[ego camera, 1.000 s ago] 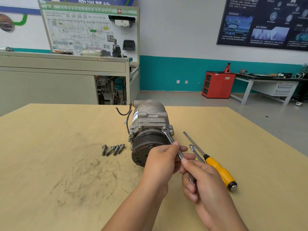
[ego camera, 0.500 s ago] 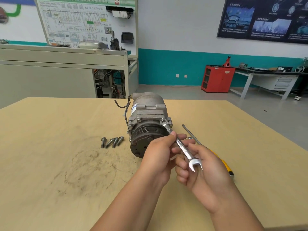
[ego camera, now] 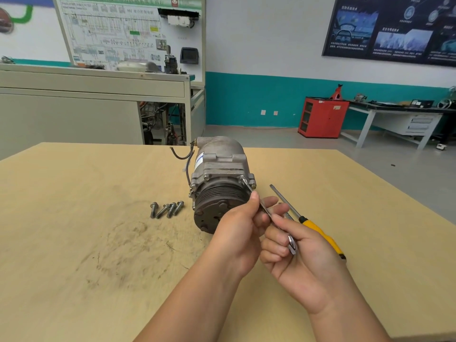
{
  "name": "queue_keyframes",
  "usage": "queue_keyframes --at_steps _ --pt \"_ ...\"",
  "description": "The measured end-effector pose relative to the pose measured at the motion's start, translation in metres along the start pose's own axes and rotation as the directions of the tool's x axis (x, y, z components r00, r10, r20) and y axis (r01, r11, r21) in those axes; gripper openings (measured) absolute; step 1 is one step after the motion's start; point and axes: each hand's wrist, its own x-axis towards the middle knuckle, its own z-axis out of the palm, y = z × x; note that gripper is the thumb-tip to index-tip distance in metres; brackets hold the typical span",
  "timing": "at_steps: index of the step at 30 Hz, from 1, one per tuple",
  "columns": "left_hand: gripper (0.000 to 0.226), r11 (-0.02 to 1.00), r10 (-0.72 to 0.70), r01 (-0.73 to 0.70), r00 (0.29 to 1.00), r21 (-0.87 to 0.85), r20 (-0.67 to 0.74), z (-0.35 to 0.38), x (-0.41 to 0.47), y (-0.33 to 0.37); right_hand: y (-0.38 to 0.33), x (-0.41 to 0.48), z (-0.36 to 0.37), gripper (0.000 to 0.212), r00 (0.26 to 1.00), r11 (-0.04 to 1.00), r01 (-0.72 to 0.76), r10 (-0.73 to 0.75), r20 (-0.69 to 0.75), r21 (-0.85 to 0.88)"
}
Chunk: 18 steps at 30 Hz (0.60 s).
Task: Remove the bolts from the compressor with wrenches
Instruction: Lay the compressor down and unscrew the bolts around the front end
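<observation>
Grey cast metal, the compressor (ego camera: 219, 169) lies on its side near the middle of the wooden table (ego camera: 74, 243), with its ribbed pulley facing me. My wrench (ego camera: 265, 210) has its ring end seated on a bolt (ego camera: 243, 179) at the upper right of the front flange, and its shaft slants down toward me. My left hand (ego camera: 237, 235) pinches that shaft between thumb and fingertips, just in front of the pulley. My right hand (ego camera: 301, 257) grasps the lower end with its fingers curled round it, and the wrench's open tip shows between them. Four loose bolts (ego camera: 167, 209) lie in a row on the table to the left of the compressor, near it but not touching. A screwdriver (ego camera: 320, 234) with a yellow handle lies on the table just beyond my right hand, its blade pointing away from me. Something slim and metallic shows beside its shank, too hidden for me to identify. Dark smudges mark the wood in front of the loose bolts.
</observation>
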Motion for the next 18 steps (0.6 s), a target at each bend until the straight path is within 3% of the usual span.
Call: queue_keyframes --at_steps 7,18 --pt "0.039 0.974 0.107 -0.094 0.993 0.205 -0.053 -0.004 -0.001 0.002 0.004 -0.004 0.005 0.013 0.995 0.970 0.094 -0.097 -0.006 -0.225" --pt "0.039 0.960 0.163 -0.145 0.985 0.242 -0.057 -0.011 -0.001 0.003 0.018 -0.004 0.009 0.018 0.981 0.868 0.157 -0.192 -0.025 -0.471"
